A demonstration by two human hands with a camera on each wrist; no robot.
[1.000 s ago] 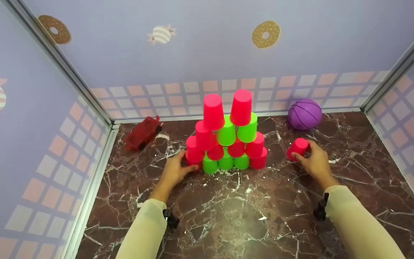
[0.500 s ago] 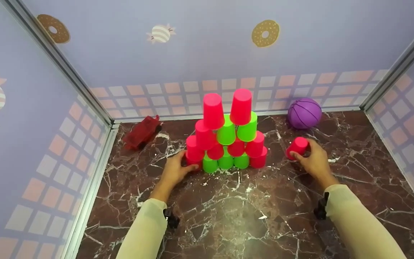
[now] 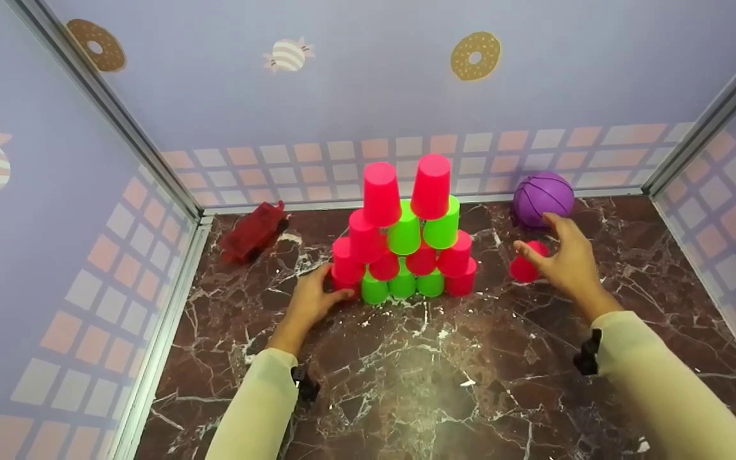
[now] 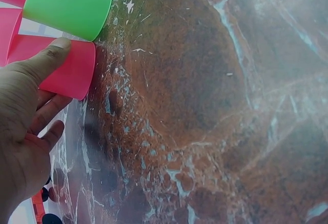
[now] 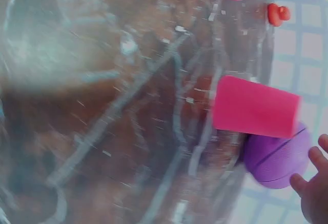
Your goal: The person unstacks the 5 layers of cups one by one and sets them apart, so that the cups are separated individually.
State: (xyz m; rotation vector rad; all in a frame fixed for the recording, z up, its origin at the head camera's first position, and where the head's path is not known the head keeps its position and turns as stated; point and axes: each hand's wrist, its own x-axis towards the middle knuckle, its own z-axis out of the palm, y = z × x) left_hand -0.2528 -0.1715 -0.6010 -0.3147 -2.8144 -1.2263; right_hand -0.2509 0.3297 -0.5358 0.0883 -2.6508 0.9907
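A pyramid of upside-down pink and green cups (image 3: 403, 239) stands on the dark marbled surface, topped by two pink cups (image 3: 432, 188). My left hand (image 3: 309, 303) holds the pink cup (image 4: 72, 67) at the left end of the bottom row; in the left wrist view its thumb lies on the near side and other fingers reach behind. A single pink cup (image 3: 524, 269) stands upside down to the right of the pyramid. Over it my right hand (image 3: 569, 262) hovers with fingers spread, partly covering it in the head view. The right wrist view shows a gap between this cup and the fingers (image 5: 315, 185).
A purple ball (image 3: 543, 197) rests against the back wall behind the single cup. To the left of the pyramid lies a red toy vehicle (image 3: 253, 233). Patterned panels (image 3: 342, 96) enclose the surface at the back and both sides.
My right hand has let go of the single pink cup, spread its fingers and lifted slightly up and to the right. The left hand keeps its place on the bottom-row cup.
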